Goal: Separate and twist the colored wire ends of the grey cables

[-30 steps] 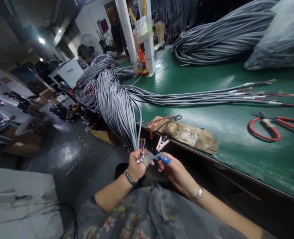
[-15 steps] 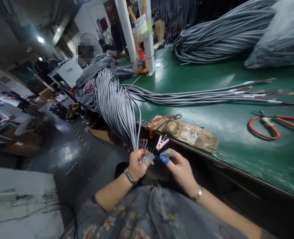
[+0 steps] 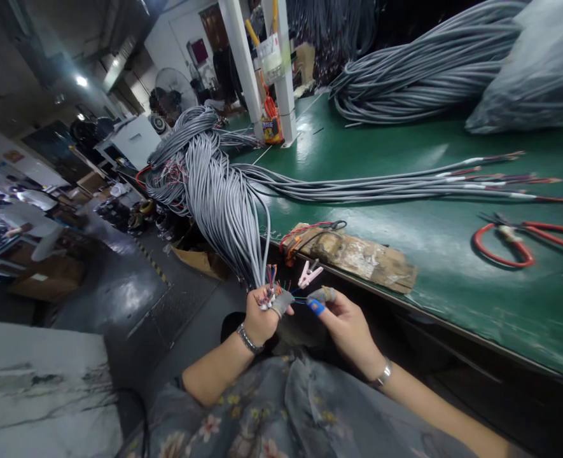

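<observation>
My left hand [image 3: 261, 315] is closed round the end of a grey cable [image 3: 264, 245] that hangs off the green bench; thin coloured wires [image 3: 272, 278] fan out above its taped thumb. My right hand [image 3: 345, 321] sits just to the right, its taped thumb and blue-capped fingertip pinching one thin wire stretched from that cable end. A pink clip [image 3: 310, 274] hangs at the bench edge just above both hands. The thick bundle of grey cables [image 3: 219, 191] drapes over the bench's left end.
A worn wooden block [image 3: 362, 254] with red leads lies on the green bench [image 3: 453, 280]. Red-handled cutters [image 3: 510, 242] lie at right. Stripped cables [image 3: 405, 184] stretch across the bench, with coiled cable heaps [image 3: 429, 70] behind. White posts [image 3: 262, 63] stand at back. People work at far left.
My right hand has drawn slightly right and up from the cable end, pulling one thin wire taut. The left hand keeps its grip in the same place.
</observation>
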Motion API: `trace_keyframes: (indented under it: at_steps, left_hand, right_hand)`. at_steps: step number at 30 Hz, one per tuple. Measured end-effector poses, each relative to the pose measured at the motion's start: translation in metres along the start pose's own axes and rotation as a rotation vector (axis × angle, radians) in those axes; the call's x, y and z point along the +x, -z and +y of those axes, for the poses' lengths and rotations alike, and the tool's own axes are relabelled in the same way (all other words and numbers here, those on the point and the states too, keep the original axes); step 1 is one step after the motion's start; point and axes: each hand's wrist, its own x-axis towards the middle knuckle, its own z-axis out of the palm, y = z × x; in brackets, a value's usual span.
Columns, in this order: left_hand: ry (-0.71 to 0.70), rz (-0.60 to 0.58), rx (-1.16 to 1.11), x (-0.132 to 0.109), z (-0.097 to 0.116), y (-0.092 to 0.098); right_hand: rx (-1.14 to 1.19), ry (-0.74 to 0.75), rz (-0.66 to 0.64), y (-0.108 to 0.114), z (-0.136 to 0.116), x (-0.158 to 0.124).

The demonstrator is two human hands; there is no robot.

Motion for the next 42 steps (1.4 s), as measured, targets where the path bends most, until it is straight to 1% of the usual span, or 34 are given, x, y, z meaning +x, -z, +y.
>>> trace_keyframes:
  at_steps: [5, 7, 10, 12, 14, 17, 18, 20, 22, 28, 31, 34, 37, 40, 42]
  left_hand:
    - [0.032, -0.037, -0.03, 0.0, -0.004, 0.004]
    - [0.045, -0.067, -0.032, 0.001, -0.004, 0.006]
    - [0.044, -0.101, -0.015, 0.0, -0.002, 0.009]
    - [0.045, -0.12, -0.004, 0.001, 0.001, 0.009]
    - [0.055, -0.153, 0.003, 0.002, 0.005, 0.009]
    - [0.086, -0.241, 0.001, 0.007, 0.01, 0.01]
    - [0.092, -0.274, -0.005, 0.009, 0.011, 0.011]
    - [0.104, -0.324, -0.036, 0.014, 0.011, 0.011]
    - [0.114, -0.347, -0.076, 0.017, 0.008, 0.011]
    - [0.131, -0.342, -0.091, 0.021, 0.0, 0.003]
    - [0.14, -0.335, -0.072, 0.021, -0.006, 0.001]
    - [0.131, -0.333, -0.039, 0.021, -0.009, 0.0]
    - [0.124, -0.326, -0.014, 0.021, -0.004, 0.001]
    - [0.127, -0.334, 0.002, 0.017, 0.007, 0.004]
    - [0.124, -0.325, 0.008, 0.013, 0.013, 0.005]
  right_hand:
    - [0.218, -0.159, 0.022, 0.001, -0.001, 0.005]
    - [0.317, -0.219, 0.006, 0.003, 0.0, 0.007]
    - [0.421, -0.269, -0.026, 0.004, 0.003, 0.012]
    - [0.447, -0.285, -0.052, 0.003, 0.003, 0.018]
    - [0.455, -0.3, -0.109, 0.0, 0.0, 0.024]
    - [0.466, -0.29, -0.198, -0.007, -0.007, 0.032]
    - [0.474, -0.278, -0.205, -0.01, -0.008, 0.034]
    - [0.497, -0.249, -0.18, -0.014, -0.009, 0.036]
    - [0.527, -0.239, -0.153, -0.017, -0.007, 0.038]
    - [0.601, -0.279, -0.183, -0.019, 0.005, 0.04]
    - [0.622, -0.293, -0.195, -0.02, 0.006, 0.04]
    - [0.646, -0.315, -0.233, -0.022, 0.003, 0.038]
    - [0.657, -0.321, -0.223, -0.021, 0.001, 0.037]
    - [0.646, -0.322, -0.176, -0.018, -0.001, 0.038]
    - [0.652, -0.347, -0.17, -0.016, -0.003, 0.038]
